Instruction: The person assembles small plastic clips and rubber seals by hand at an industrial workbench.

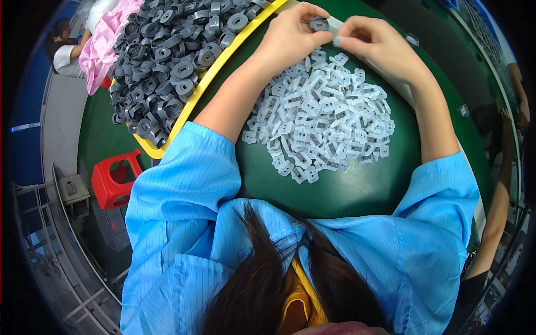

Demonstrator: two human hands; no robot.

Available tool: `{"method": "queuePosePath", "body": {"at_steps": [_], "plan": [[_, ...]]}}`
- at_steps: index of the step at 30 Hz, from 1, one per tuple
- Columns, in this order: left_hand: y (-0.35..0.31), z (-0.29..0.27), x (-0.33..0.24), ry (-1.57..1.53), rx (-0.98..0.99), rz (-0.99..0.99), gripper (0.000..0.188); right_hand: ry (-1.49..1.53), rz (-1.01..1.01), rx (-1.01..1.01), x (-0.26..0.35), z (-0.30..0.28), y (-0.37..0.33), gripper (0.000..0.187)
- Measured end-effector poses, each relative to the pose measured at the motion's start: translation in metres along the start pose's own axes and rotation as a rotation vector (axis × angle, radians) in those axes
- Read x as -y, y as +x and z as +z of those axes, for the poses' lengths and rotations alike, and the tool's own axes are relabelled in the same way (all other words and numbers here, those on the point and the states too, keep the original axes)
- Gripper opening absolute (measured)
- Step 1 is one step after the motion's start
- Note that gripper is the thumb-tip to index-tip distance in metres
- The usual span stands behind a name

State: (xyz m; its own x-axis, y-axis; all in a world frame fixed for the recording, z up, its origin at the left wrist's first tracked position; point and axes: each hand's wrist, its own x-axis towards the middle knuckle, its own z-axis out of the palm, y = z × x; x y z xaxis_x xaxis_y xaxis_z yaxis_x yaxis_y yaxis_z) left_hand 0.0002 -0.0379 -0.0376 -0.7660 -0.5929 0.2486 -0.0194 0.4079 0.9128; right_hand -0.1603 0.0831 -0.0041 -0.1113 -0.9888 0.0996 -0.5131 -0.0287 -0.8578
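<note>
Over the far part of the green table, the person's left hand pinches a grey plastic part between thumb and fingers, while the right hand, just beside it, has thumb and finger closed on a small whitish piece. Nearer the body lies a heap of clear pieces; to the left, a yellow-rimmed tray holds piled grey parts.

Grey parts — smooth plastic | white pieces — translucent plastic (frosted-looking)
</note>
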Motion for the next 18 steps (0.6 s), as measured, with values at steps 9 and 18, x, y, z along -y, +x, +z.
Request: {"method": "queuePosePath", "body": {"at_steps": [9, 18], "plan": [[-0.005, 0.008, -0.035, 0.089, 0.070, 0.051, 0.034, -0.093, -0.031, -0.229, 0.005, -0.014, -0.017, 0.021], [-0.009, 0.003, -0.030, 0.089, 0.171, 0.063, 0.033, 0.206, -0.147, -0.389, -0.007, 0.007, -0.004, 0.022]]}}
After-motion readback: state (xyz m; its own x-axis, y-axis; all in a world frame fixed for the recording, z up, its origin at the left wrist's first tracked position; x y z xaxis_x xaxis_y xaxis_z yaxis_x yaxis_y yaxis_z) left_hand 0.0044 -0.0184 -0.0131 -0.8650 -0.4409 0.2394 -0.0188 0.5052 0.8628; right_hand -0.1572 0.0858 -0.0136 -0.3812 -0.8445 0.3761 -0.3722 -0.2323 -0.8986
